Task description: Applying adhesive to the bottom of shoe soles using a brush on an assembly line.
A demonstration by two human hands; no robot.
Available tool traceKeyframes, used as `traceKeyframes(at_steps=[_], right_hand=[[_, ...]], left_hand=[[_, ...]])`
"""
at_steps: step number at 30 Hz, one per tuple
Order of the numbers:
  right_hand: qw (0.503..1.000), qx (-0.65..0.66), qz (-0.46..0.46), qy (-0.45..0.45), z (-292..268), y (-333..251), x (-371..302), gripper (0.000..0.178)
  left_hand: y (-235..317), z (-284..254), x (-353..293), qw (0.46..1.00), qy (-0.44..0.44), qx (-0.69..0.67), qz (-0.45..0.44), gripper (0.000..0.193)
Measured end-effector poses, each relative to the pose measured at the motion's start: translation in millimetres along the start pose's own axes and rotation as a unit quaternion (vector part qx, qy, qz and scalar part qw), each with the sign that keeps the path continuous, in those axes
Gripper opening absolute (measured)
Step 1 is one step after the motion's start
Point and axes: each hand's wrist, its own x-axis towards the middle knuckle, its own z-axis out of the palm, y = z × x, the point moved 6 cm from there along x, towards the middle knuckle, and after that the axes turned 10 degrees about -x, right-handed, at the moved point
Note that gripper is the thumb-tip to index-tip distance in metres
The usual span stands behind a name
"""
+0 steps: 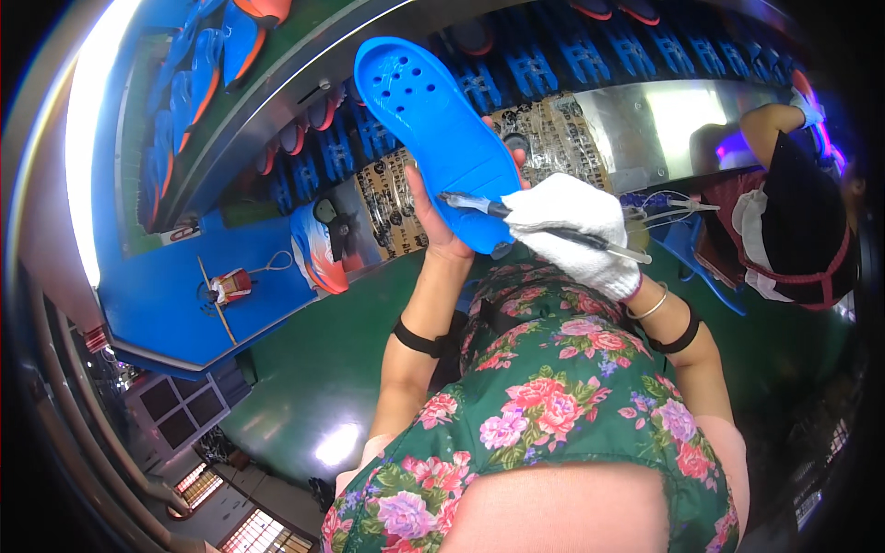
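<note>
A bright blue shoe sole with a cluster of small round holes at its far end lies tilted across my bare left hand. My left fingers and thumb wrap round its edges near the closer end. My right hand, in a white knitted glove, is shut on a slim brush with a dark handle. The brush's bristles rest on the sole's upper face, near its left edge. Part of my left hand is hidden under the sole.
A metal-edged line carries blue and orange shoe parts along the far side. Taped cardboard covers its near ledge. An orange, white and blue shoe stands left, beside a blue table. At right, a person wears white gloves.
</note>
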Motion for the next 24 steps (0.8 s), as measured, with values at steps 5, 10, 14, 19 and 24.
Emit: traceKeyframes(at_steps=[5,10,14,19,24], right_hand=[[0.991,-0.077,-0.084,-0.073,15.6,-20.5,-12.5,0.023],[1.000,-0.019,0.007,-0.010,2.8,-5.4,-4.1,0.024],[0.993,-0.025,-0.063,-0.092,16.1,-26.2,-17.1,0.024],[0.986,0.123,0.110,-0.034,8.0,0.3,-10.5,0.016],[0.989,-0.093,-0.097,-0.069,13.9,-25.7,-12.4,0.033]], left_hand=[[8.6,-4.8,3.8,1.000,0.004,-0.001,-0.022,0.111],[17.4,-8.1,6.5,0.996,-0.015,0.050,-0.077,0.112],[14.0,5.1,8.7,0.996,-0.020,0.044,-0.073,0.113],[15.7,1.9,5.0,0.987,-0.035,0.063,-0.146,0.115],[14.6,9.2,8.5,0.984,-0.001,0.097,-0.150,0.117]])
